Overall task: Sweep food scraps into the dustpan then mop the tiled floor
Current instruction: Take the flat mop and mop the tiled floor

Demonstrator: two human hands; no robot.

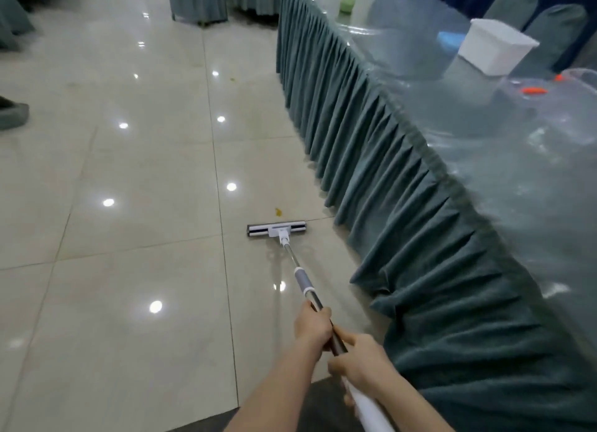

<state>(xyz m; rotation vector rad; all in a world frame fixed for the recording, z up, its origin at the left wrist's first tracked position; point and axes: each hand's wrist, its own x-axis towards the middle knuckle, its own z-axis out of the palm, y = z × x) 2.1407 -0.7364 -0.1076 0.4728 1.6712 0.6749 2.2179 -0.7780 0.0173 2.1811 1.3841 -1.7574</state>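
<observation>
Mop pole (305, 284) top cut off at frame bottom. Pole slants away up-left; mop head (276, 229) crosswise on floor (129, 238). Left hand (312, 328), right hand (358, 360) both grip pole.

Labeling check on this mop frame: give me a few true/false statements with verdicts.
1. Both hands grip the mop handle. True: left hand ahead, right hand behind.
2. The mop head is lifted off the tiles. False: it lies flat on the floor.
3. A yellow scrap lies just beyond the mop head. True.
4. The white container stands on the floor. False: it is on the table.
5. A dustpan is in view. False: none shows.
</observation>
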